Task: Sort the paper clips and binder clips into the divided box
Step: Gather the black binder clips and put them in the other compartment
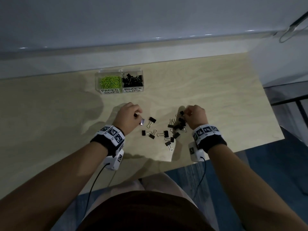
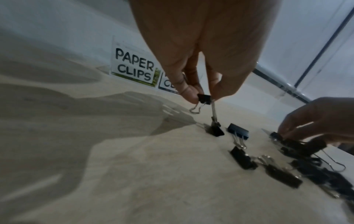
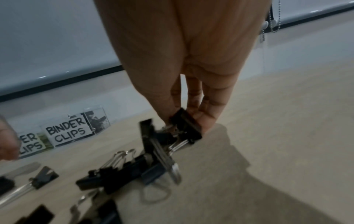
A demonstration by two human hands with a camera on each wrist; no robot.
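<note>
The left hand (image 1: 128, 114) pinches a black binder clip (image 2: 204, 97), from which a second clip (image 2: 216, 131) hangs by its wire. The right hand (image 1: 196, 115) pinches another clip (image 3: 186, 124) with more tangled beneath it. Loose clips (image 1: 162, 133) lie between the hands near the table's (image 1: 216, 97) front edge; the box (image 1: 119, 81) stands at the back edge.

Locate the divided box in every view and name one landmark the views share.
Head: the divided box stands at the table's far edge, upper centre-left.
Left wrist: it sits centre-left, behind the left hand; the PAPER CLIPS label shows.
Right wrist: lower left, at the wall.
Shared landmark: the BINDER CLIPS label.
</note>
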